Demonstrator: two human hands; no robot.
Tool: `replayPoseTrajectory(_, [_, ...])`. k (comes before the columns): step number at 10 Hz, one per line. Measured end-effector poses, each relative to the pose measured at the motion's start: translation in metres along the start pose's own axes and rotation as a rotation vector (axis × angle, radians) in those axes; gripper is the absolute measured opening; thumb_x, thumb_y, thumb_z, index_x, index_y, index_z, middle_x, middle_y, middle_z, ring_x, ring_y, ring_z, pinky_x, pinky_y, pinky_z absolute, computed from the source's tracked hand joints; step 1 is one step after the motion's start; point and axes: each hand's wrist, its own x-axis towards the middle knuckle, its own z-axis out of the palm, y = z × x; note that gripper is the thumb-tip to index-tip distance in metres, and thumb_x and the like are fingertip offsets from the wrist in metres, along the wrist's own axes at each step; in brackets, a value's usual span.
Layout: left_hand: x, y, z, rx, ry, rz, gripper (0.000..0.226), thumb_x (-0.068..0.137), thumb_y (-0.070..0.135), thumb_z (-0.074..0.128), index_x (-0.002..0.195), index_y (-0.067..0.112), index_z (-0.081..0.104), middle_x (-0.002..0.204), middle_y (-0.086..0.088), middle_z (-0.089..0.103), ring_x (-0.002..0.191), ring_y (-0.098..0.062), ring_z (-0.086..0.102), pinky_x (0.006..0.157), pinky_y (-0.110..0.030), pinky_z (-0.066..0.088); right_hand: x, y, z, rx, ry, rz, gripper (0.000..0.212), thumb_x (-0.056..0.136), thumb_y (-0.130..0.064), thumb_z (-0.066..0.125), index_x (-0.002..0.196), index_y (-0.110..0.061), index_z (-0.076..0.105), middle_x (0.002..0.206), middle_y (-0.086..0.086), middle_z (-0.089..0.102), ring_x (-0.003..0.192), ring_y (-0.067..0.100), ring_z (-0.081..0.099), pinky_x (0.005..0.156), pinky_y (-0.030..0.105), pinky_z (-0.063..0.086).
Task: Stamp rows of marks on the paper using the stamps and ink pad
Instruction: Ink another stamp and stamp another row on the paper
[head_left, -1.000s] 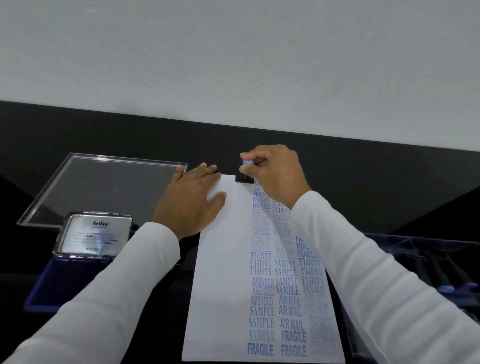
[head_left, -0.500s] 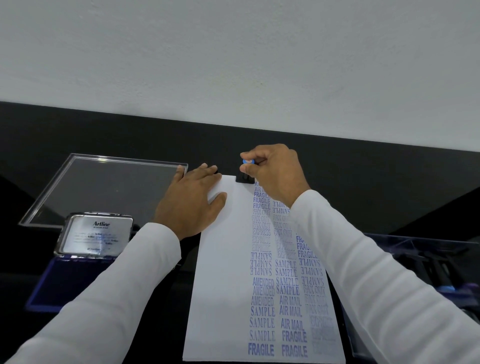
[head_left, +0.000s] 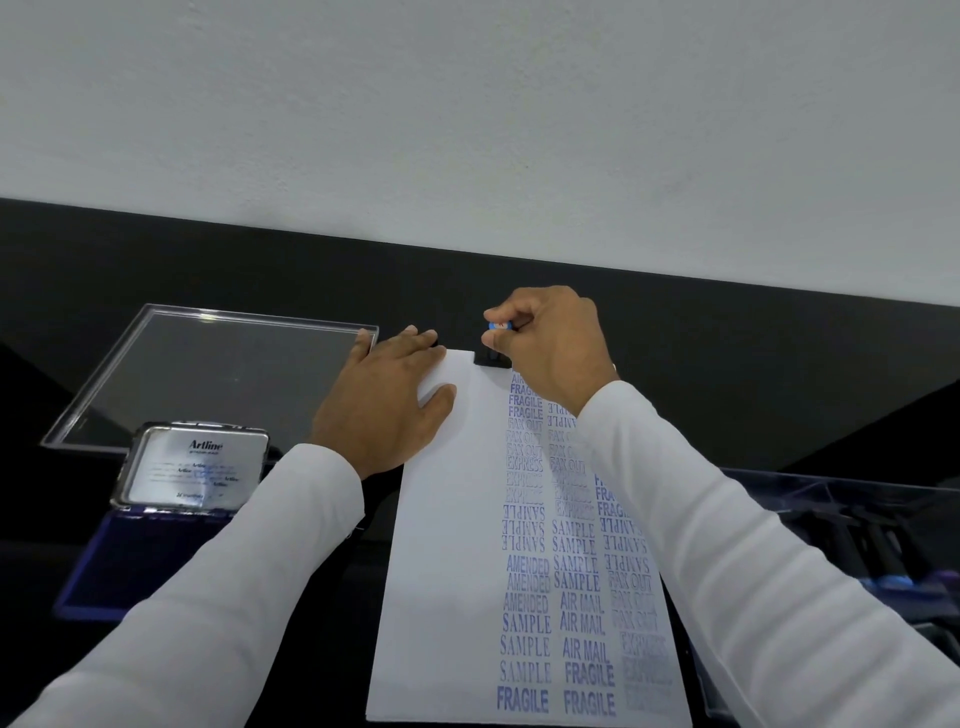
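A white sheet of paper (head_left: 447, 561) lies lengthwise on the black desk, with columns of blue stamped words down its right half. My right hand (head_left: 556, 343) grips a small black stamp (head_left: 488, 357) with a blue knob on top, its base set down on the paper's far edge. My left hand (head_left: 387, 402) lies flat on the paper's far left corner, fingers straight. The open ink pad (head_left: 114, 561) sits at the left, its metal lid (head_left: 195, 467) tilted up.
A clear plastic lid (head_left: 208, 374) lies at the far left behind the ink pad. A clear case (head_left: 857, 525) with several dark stamps stands at the right, partly behind my right sleeve. A white wall rises behind the desk.
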Motion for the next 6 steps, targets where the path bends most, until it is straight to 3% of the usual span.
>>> replayPoseTrajectory(2, [-0.0006,0.0008,-0.0014,-0.026,0.018,0.007,0.058,0.1,0.05,0.048,0.15,0.023,0.044,0.16,0.005,0.036,0.151,-0.015,0.026,0.126,-0.049,0.005,0.0041,0.0008,0.0006,0.028,0.003,0.01,0.014,0.086,-0.021,0.077,0.099,-0.016,0.076,0.092,-0.002,0.071,0.08,0.012,0.067,0.083,0.036,0.06])
replayPoseTrajectory(6, [0.0001,-0.0003,-0.0003,-0.017,0.007,0.002,0.059,0.1,0.052,0.048,0.151,0.024,0.042,0.161,0.005,0.035,0.151,-0.015,0.025,0.126,-0.048,0.004,-0.0013,0.0032,0.003,0.007,0.002,-0.036,0.011,0.086,-0.019,0.076,0.097,-0.015,0.075,0.099,-0.003,0.074,0.082,0.009,0.067,0.086,0.03,0.058])
